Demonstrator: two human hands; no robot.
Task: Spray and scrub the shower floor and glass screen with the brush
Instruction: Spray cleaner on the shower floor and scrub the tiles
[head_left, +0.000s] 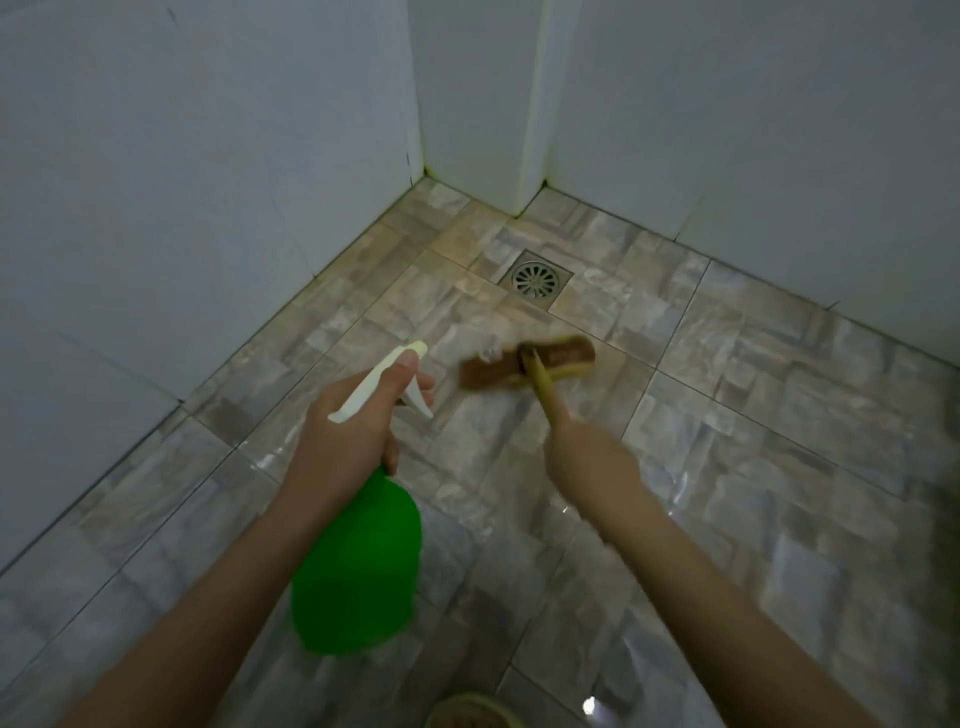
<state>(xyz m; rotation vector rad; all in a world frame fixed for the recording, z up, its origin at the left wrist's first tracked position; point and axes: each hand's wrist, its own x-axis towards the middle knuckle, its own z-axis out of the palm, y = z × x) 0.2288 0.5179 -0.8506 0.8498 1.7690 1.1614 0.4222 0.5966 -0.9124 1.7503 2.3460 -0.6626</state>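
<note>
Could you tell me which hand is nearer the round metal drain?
Right. The right hand, gripping the yellow brush, sits before the drain; the left hand, holding the green spray bottle, farther left.

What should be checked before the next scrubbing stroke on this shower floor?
1. Is the right hand holding the brush? Ok, grip closed round the handle.
2. Is the brush head down on the floor? Ok, though blurred.
3. Is the left hand holding the spray bottle? Ok, fingers by the trigger.
4. Is the drain uncovered? Ok.
5. Is the floor wet? Ok, the tiles shine.
6. Is the glass screen within reach? Cannot tell, it is not in view.
</note>
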